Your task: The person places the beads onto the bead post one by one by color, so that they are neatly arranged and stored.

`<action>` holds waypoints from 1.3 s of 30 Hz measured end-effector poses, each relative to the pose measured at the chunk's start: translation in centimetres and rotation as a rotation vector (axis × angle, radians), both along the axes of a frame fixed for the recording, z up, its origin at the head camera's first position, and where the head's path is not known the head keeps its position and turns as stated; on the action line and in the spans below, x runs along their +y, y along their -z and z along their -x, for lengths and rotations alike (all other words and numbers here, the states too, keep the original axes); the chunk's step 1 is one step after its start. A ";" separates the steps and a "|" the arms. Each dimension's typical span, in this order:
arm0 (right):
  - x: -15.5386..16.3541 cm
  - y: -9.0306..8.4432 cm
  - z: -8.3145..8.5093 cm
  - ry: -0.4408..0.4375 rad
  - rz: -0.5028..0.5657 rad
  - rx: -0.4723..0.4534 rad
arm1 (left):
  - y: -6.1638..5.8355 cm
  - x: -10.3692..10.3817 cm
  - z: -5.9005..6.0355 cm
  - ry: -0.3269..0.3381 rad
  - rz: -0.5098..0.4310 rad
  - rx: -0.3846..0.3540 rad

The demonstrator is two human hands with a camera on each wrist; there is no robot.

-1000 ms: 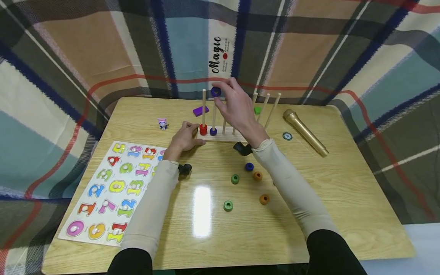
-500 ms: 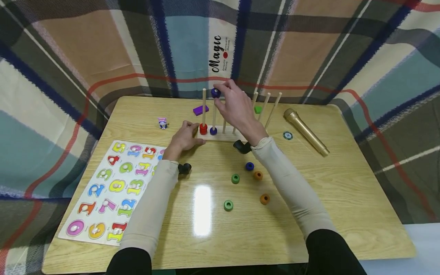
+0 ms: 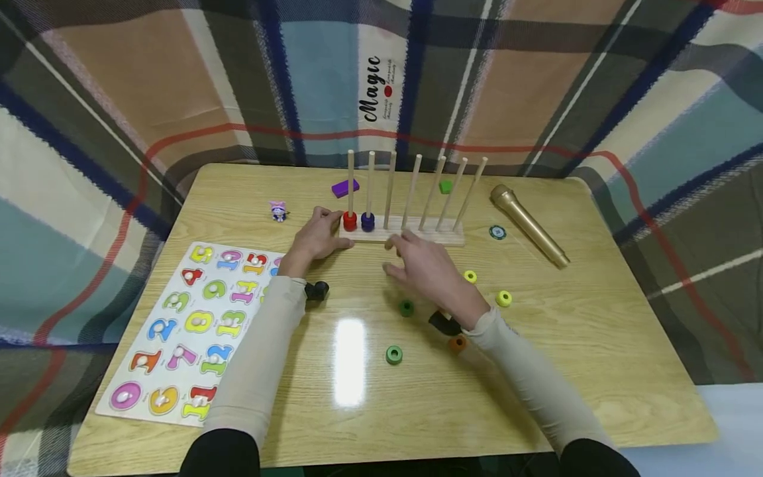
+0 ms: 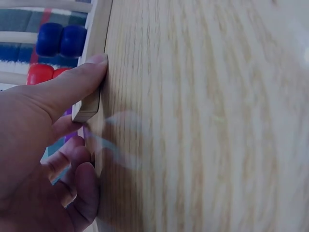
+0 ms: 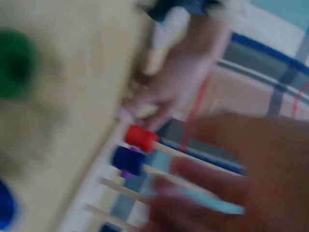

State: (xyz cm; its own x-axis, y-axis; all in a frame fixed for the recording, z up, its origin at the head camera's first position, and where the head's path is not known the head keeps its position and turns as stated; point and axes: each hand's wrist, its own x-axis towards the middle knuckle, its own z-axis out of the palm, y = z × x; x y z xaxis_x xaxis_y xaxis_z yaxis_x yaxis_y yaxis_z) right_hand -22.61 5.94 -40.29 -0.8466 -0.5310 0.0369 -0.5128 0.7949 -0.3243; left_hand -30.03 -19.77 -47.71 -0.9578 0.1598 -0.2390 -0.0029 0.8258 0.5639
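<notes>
A wooden peg board [image 3: 402, 236] with several upright pegs stands toward the back of the table. Red beads [image 3: 350, 221] sit on its leftmost peg, and two blue beads [image 4: 61, 40] are stacked on the second. My left hand [image 3: 316, 238] grips the board's left end, thumb along the front edge and fingers behind. Over the table just in front of the board, my right hand [image 3: 432, 275] has loosely bent fingers and holds nothing. Near it lie green beads [image 3: 393, 355], an orange bead [image 3: 457, 343] and yellow beads [image 3: 503, 298]. A loose blue bead [image 5: 6, 205] shows blurred in the right wrist view.
A number puzzle board [image 3: 197, 321] lies left, partly behind the left forearm. Behind the pegs are a purple block [image 3: 345, 188] and a green block [image 3: 445, 187]. A small figurine [image 3: 278, 211], a round token [image 3: 497, 232] and a gold microphone-shaped object [image 3: 529, 225] lie around.
My right hand has let a blue bead down onto the second peg, which now carries two. It has moved down toward the loose beads, uncovering the yellow ones. The left hand stays put.
</notes>
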 end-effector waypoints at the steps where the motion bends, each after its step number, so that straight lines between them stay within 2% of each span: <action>1: 0.3 0.7 -0.7 -0.003 -0.067 -0.059 | -0.1 -0.1 0.0 -0.001 0.000 0.000; 3: 0.9 2.0 -1.9 -0.002 -0.156 -0.169 | -0.1 -0.2 0.0 -0.005 -0.003 -0.001; 6: 1.1 3.3 -3.0 -0.011 -0.172 -0.234 | -0.4 -0.5 -0.1 -0.005 -0.004 0.003; 8: 1.1 3.7 -3.3 -0.015 -0.136 -0.261 | -0.4 -0.6 -0.1 -0.003 -0.008 0.012; 12: 1.0 3.7 -3.0 -0.027 -0.009 -0.230 | -0.1 -0.6 -0.1 0.010 -0.012 0.012; 15: 1.0 2.8 -1.9 -0.039 0.113 -0.149 | 0.1 -0.5 -0.2 0.015 -0.006 0.001; 17: 1.0 1.5 -0.7 -0.041 0.204 -0.076 | 0.3 -0.4 -0.3 0.016 -0.004 0.002; 23: 0.0 -3.4 4.2 -0.026 0.498 0.154 | 0.5 -0.5 -0.4 0.004 -0.016 0.013; 25: -0.5 -4.6 5.7 -0.016 0.562 0.229 | 0.6 -0.4 -0.6 0.003 -0.027 0.009; 28: -1.2 -5.7 7.2 0.004 0.590 0.288 | 0.7 -0.3 -0.7 0.003 -0.044 0.005; 30: -1.4 -6.1 7.8 0.025 0.573 0.278 | 0.8 -0.2 -0.8 0.005 -0.047 0.008; 39: -1.6 -6.6 8.8 0.096 0.506 0.269 | 0.2 0.1 -0.5 0.002 -0.025 0.029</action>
State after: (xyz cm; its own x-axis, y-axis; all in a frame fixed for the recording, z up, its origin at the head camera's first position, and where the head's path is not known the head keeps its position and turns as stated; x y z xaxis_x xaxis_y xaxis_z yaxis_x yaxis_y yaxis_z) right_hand -31.40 4.30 -33.72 -0.8157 -0.3125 0.4868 -0.5630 0.6221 -0.5440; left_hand -29.57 -19.71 -47.89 -0.9640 0.1669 -0.2069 0.0152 0.8117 0.5839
